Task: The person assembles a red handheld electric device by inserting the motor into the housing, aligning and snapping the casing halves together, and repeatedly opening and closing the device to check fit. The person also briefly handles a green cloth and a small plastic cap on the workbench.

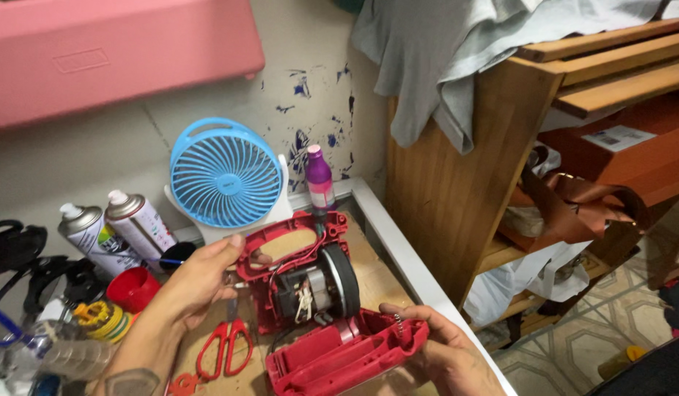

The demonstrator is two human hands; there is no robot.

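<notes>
Hands are clamped on an opened red appliance above the workbench (pixel 398 242): left hand (pixel 200 282) on the motor half (pixel 303 275), right hand (pixel 438 348), partly cut off, under the near shell (pixel 339 359).

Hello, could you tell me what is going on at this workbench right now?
A person holds an opened red appliance over the workbench. The left hand grips the half of the red casing that carries the exposed motor and its wires. The right hand holds the other red shell, which lies open beside it. Red scissors lie on the bench under the left hand. Behind stand a blue fan, two spray cans and a purple bottle.
</notes>
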